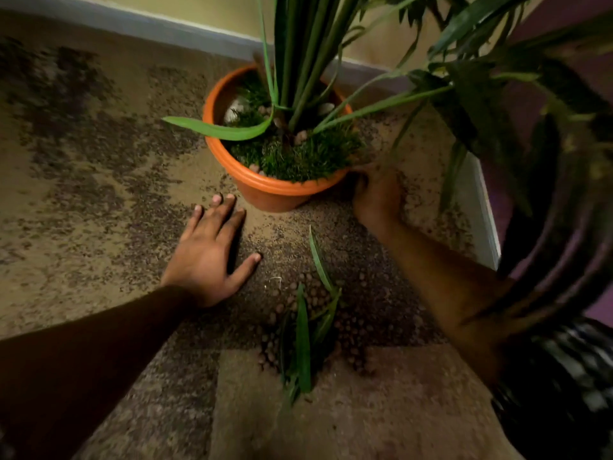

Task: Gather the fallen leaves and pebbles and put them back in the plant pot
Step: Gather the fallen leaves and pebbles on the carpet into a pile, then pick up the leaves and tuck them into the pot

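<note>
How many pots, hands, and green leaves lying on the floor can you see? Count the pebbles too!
Orange pot: 1
Hands: 2, the left hand flat on the carpet, the right hand beside the pot
Fallen green leaves on the floor: about 4, overlapping
Pebbles: too many and too blurred to count
Total without pebbles: about 7

- Dim, warm light throughout; the brightest patch is the carpet (109, 180) toward nine o'clock.
- Deep shadow covers the left forearm (83, 356) at seven o'clock.
- Dark foliage (547, 227) at three o'clock is heavily blurred.
- The skirting board (166, 29) curves near twelve o'clock: wide-angle distortion.
</note>
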A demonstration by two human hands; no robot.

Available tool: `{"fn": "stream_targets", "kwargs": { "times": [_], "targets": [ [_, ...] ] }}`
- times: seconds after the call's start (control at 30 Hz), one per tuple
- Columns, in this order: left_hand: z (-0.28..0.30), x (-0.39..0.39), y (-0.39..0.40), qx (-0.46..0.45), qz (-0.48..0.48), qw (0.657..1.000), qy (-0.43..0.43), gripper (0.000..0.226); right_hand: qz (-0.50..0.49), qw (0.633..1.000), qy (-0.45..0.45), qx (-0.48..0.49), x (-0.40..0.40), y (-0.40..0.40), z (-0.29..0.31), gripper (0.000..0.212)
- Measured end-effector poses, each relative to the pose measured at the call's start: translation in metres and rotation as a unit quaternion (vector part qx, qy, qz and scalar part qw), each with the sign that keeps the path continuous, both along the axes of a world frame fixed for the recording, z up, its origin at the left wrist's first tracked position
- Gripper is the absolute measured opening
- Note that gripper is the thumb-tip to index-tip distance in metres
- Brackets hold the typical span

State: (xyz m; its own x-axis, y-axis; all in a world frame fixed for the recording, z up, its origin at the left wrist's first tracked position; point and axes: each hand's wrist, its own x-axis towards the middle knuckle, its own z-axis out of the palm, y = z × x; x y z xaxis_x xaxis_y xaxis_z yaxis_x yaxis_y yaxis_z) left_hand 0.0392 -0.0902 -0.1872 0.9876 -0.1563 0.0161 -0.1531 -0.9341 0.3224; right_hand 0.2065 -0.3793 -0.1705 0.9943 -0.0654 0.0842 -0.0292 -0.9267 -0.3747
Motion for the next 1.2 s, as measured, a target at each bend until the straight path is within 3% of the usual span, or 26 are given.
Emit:
{"fn": "stream_targets", "kwargs": {
  "times": [0.2,0.37,0.43,0.53,0.6,0.7,0.83,1.0,1.1,1.2],
  "targets": [
    [0.003,-0.003,0.000,-0.011,0.003,1.000,-0.002,0.088,0.168,0.979,0.024,0.115,-0.124,0.000,0.005,0.042],
    [0.005,-0.004,0.002,-0.023,-0.001,1.000,0.021,0.098,0.223,0.963,0.062,0.141,-0.177,-0.003,0.014,0.039],
    [0.007,-0.009,0.002,-0.039,0.003,0.998,0.044,0.099,0.232,0.950,0.092,0.189,-0.187,-0.007,0.019,0.038],
    [0.013,-0.034,-0.001,-0.086,0.017,0.992,0.086,0.100,0.162,0.937,0.115,0.288,-0.184,-0.010,0.028,0.040],
    [0.014,-0.061,-0.007,-0.122,0.024,0.987,0.104,0.100,0.142,0.945,0.102,0.278,-0.169,-0.012,0.034,0.038],
    [0.014,-0.098,-0.019,-0.134,0.019,0.986,0.102,0.098,0.215,0.952,0.117,0.184,-0.159,-0.011,0.025,0.040],
    [0.015,-0.116,-0.036,-0.127,0.010,0.986,0.105,0.097,0.313,0.934,0.136,0.103,-0.196,-0.008,0.007,0.055],
    [0.020,-0.120,-0.055,-0.160,-0.003,0.979,0.124,0.103,0.400,0.908,0.083,0.091,-0.244,-0.011,0.007,0.048],
    [0.017,-0.131,-0.063,-0.154,-0.018,0.980,0.124,0.100,0.348,0.924,0.043,0.150,-0.251,-0.018,0.014,0.044],
    [0.012,-0.138,-0.065,-0.139,-0.026,0.983,0.119,0.099,0.232,0.955,-0.022,0.183,-0.237,-0.038,0.022,0.037]
  ]
}}
